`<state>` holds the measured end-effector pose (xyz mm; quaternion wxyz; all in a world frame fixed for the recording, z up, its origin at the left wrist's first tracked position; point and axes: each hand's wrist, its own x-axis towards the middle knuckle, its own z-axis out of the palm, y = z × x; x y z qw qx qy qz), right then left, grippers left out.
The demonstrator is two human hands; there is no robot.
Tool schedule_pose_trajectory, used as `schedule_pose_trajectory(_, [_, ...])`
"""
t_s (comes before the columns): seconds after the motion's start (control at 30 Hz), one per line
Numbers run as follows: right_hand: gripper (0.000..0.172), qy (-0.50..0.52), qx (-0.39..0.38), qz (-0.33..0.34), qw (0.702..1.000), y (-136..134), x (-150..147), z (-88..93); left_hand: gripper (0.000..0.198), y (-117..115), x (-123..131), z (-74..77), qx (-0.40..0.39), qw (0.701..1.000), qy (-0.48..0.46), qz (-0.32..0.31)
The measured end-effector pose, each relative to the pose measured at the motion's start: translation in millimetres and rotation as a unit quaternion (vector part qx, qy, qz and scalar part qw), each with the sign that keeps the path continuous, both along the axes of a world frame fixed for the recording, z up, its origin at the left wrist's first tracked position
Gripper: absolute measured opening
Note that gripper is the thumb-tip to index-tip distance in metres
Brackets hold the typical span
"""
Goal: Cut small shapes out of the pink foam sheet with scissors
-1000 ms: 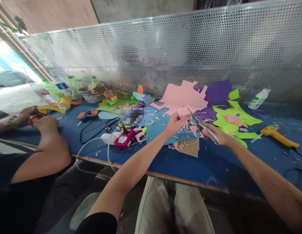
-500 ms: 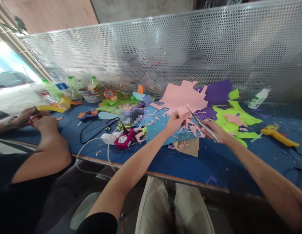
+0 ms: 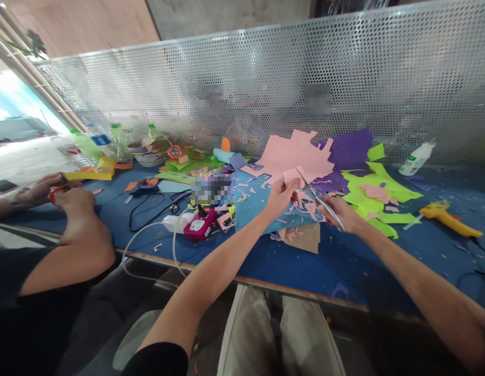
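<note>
My left hand (image 3: 280, 197) pinches a small piece of pink paper (image 3: 291, 176) above a blue sheet (image 3: 250, 209) strewn with pink scraps. My right hand (image 3: 338, 213) is closed round a pair of silver scissors (image 3: 319, 198), whose blades meet the right edge of that piece. Whether the blades are parted is too small to make out. Behind my hands lies a large pink sheet (image 3: 293, 154) with cut edges, overlapping a purple sheet (image 3: 352, 149). Yellow-green sheets (image 3: 394, 185) with pink offcuts lie right of the scissors.
A yellow glue gun (image 3: 449, 218) and a white bottle (image 3: 417, 158) are on the right. A magenta power socket (image 3: 199, 223) with cables sits left of the blue sheet. Farther left, a co-worker's hands (image 3: 72, 198) hold red-handled scissors and yellow material. A perforated metal screen (image 3: 265, 78) borders the table.
Both my hands and the scissors have shifted slightly to the left, and the pink piece is tilted a little differently. The co-worker's yellow material has also moved.
</note>
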<state>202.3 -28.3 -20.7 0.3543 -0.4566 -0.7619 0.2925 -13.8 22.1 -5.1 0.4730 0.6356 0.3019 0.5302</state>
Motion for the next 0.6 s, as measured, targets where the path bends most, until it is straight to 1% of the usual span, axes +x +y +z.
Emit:
schedule_pose_trajectory(0.1, [0.053,0.026,-0.022,0.054,0.998,-1.1,2.5,-2.1,0.05,-2.0,-1.4,2.7,0.022,1.0,-0.001,-0.018])
schedule_pose_trajectory(0.2, [0.056,0.039,-0.02,0.08,0.996,-1.1,4.3,-2.4,0.049,-5.7,-3.1,6.1,0.052,0.998,0.022,-0.022])
schedule_pose_trajectory(0.3, [0.058,0.039,-0.016,0.077,0.996,-0.9,4.5,-1.7,0.049,-7.9,-4.8,7.1,0.069,0.996,0.051,-0.007])
schedule_pose_trajectory(0.4, [0.061,0.031,-0.016,0.079,0.996,-1.1,4.3,-1.5,0.049,-7.7,-6.1,6.2,0.076,0.995,0.062,-0.004])
schedule_pose_trajectory(0.5, [0.063,0.024,-0.026,0.087,0.996,-1.0,4.8,-2.3,0.048,-5.6,-5.8,4.1,0.069,0.996,0.045,-0.024])
schedule_pose_trajectory(0.6, [0.061,0.03,-0.033,0.094,0.995,-1.3,5.3,-2.9,0.048,-2.6,-3.9,1.5,0.04,0.998,0.015,-0.055])
